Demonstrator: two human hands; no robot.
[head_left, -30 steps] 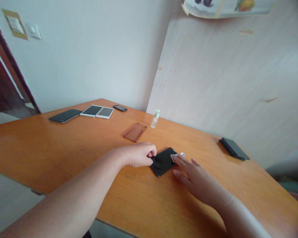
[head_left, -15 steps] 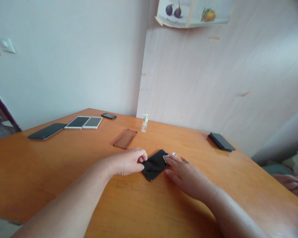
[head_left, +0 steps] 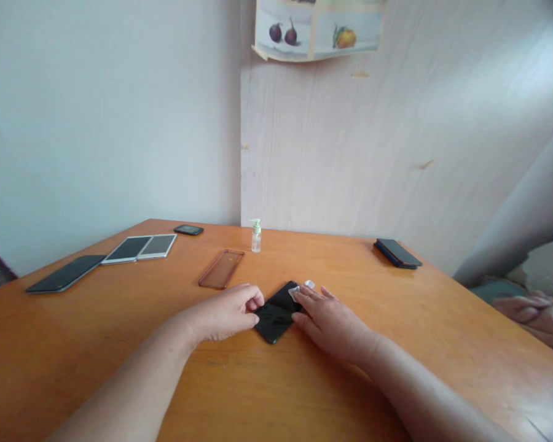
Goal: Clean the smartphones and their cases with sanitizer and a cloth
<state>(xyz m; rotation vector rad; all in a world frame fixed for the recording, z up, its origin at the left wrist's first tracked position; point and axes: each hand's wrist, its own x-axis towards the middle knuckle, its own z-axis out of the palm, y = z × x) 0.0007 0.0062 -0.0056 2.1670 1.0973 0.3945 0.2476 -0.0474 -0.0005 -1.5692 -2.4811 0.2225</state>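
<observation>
Head view: black phone (head_left: 274, 318), long axis slanting away rightward, between our left hand (head_left: 233, 312), pinching edge, and right hand (head_left: 329, 320), spread on tissue (head_left: 294, 293); neither nearer.

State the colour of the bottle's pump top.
The pump top is pale green, best seen in the head view.

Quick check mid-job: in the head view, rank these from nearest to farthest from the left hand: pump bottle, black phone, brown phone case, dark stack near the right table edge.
From the left hand:
1. Black phone: at its thumb, to the right.
2. Brown phone case: just beyond.
3. Pump bottle: farther back.
4. Dark stack: far right.
</observation>
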